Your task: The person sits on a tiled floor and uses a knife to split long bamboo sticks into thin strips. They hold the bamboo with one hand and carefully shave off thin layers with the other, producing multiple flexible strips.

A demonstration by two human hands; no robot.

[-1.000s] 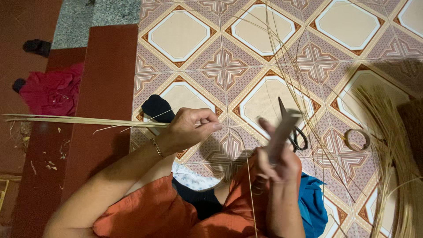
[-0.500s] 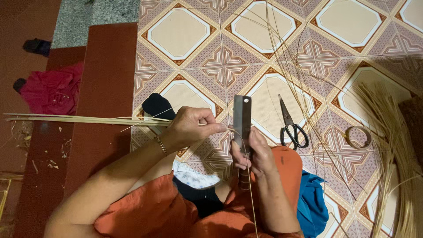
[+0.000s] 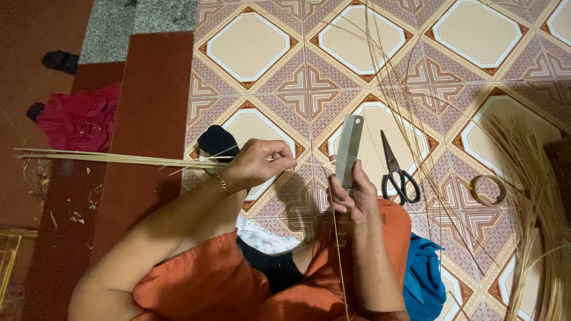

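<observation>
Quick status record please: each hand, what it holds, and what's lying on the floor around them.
left hand: grips a long pale strip that runs out level to the left
right hand: holds a flat metal blade upright, edge near the strip's end
scissors: shut, on the tiled floor right of the blade
tape roll: on the floor, right of the scissors
loose strips: piled at far right
red cloth: at left
</observation>
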